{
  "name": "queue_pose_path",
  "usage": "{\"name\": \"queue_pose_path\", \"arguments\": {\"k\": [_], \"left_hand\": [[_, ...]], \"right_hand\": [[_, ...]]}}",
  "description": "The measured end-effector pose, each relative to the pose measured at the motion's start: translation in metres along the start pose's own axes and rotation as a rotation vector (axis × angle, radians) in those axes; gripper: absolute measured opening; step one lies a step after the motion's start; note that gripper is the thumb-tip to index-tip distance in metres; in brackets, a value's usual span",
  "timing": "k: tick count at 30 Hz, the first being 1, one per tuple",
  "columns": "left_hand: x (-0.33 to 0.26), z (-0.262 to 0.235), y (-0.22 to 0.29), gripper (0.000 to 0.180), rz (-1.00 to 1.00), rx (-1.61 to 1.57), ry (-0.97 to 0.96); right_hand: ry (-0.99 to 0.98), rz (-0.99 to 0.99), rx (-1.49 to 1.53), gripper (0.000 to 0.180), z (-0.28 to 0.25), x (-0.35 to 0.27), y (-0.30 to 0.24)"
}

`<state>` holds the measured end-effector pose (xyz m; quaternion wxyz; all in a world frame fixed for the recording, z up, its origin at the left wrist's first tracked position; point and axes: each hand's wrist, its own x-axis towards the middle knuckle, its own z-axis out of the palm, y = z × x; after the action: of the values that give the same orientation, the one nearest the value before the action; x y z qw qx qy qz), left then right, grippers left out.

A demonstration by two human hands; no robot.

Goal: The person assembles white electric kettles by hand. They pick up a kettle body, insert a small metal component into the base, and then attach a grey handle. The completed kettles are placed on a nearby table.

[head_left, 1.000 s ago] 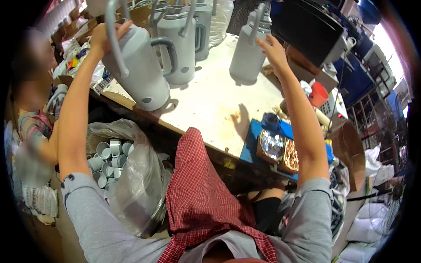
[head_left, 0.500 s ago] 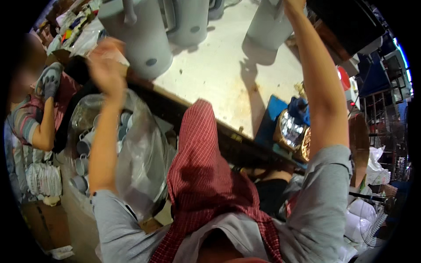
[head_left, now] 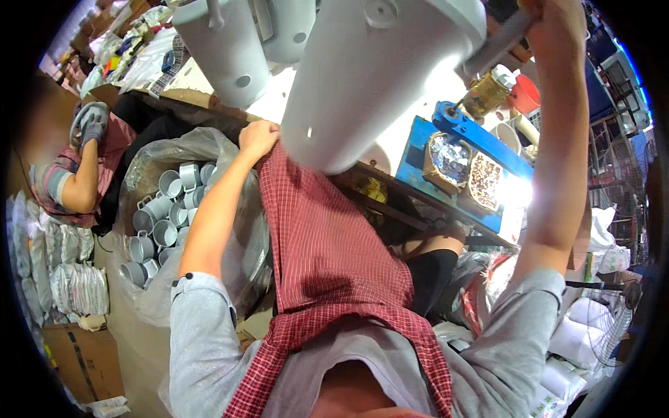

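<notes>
My right hand (head_left: 556, 15) grips the handle (head_left: 496, 45), upper right, apt for a likely light, stiff jug (head_left: 362, 76); left hand (head_left: 259, 138) clutches apron (head_left: 327, 240).

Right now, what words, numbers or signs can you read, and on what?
None clear enough to read.
White bag at lower right: green print, too small and blurred.
Large grey jug: a round mark, no letters I can make out.
Jug at left: dark oval, unreadable.
</notes>
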<state>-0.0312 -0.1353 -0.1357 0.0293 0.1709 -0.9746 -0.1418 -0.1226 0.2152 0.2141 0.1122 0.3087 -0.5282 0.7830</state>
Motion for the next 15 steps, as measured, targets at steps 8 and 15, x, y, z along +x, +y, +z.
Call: {"name": "queue_pose_path", "arguments": {"k": [8, 15], "left_hand": [[0.005, 0.087, -0.129, 0.024, -0.076, -0.664, -0.126], [-0.04, -0.055, 0.102, 0.021, 0.501, -0.642, 0.43]], "right_hand": [[-0.382, 0.06, 0.148, 0.035, -0.033, -0.086, -0.073], [-0.229, 0.389, 0.078, 0.035, -0.048, -0.161, -0.031]]}}
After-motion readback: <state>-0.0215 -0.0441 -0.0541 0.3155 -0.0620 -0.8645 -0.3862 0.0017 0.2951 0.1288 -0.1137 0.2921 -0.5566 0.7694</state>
